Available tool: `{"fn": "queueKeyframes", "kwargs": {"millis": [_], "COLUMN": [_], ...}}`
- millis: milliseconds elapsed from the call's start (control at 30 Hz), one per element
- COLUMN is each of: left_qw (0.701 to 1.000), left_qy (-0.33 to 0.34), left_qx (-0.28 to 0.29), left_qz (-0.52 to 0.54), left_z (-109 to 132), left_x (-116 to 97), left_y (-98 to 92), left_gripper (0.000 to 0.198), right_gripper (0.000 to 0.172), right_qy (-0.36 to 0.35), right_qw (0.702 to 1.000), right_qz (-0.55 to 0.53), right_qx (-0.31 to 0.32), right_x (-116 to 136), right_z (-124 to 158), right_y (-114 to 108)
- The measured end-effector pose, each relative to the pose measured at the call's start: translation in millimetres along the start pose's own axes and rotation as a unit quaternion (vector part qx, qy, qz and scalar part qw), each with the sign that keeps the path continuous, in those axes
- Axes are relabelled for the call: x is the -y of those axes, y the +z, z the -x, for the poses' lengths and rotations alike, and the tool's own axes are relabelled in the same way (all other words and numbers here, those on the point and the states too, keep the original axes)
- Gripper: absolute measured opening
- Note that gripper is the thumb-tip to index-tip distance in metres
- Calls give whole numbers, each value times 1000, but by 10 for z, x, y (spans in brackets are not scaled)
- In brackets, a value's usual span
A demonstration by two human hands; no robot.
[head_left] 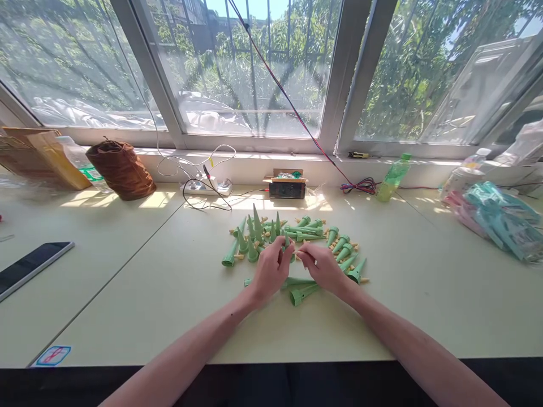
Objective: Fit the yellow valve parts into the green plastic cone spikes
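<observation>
My left hand is closed round a green plastic cone-shaped spike, held point up over the middle of the pile. Close beside it, my right hand is in a pinch at the side of that spike; the small pale piece at its fingertips is too small to name. Around both hands lie several more green spikes, many with a short tan peg sticking out near the cap. Some stand on their caps, like the tall spike; others lie flat, like the spike below my right hand.
At the back are a small open box, a power strip with cables, a coiled wire and a green bottle. A brown bag and a phone lie left. Plastic packages lie right.
</observation>
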State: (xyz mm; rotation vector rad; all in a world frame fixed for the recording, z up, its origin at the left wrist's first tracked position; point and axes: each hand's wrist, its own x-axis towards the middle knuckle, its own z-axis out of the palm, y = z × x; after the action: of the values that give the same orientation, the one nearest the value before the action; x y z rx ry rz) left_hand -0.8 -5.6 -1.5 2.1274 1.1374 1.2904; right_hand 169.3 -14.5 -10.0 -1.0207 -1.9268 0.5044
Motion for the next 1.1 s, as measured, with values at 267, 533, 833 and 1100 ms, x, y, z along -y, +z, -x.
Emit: {"fn": "queueKeyframes", "kwargs": {"millis": [267, 533, 833, 1100], "left_qw": [999, 998, 1000, 999], "left_qy": [35, 49, 7, -11], "left_qx": [26, 34, 19, 18], "left_qz": [6, 23, 14, 49], "left_z": [-5, 4, -7, -17], "left_x": [11, 30, 23, 25], "left_y": [-11, 10, 10, 6], "left_gripper": [14, 11, 16, 21], "right_gripper": [37, 44, 42, 37], "right_qy": [17, 49, 64, 44], "right_qw": [1000, 999, 998, 999], "right_qz": [7, 18, -8, -4], "right_qx": [-5, -3, 11, 33], "right_x": [-34, -18, 34, 35], "right_z": [17, 14, 3, 2], "right_y": [15, 29, 14, 6]}}
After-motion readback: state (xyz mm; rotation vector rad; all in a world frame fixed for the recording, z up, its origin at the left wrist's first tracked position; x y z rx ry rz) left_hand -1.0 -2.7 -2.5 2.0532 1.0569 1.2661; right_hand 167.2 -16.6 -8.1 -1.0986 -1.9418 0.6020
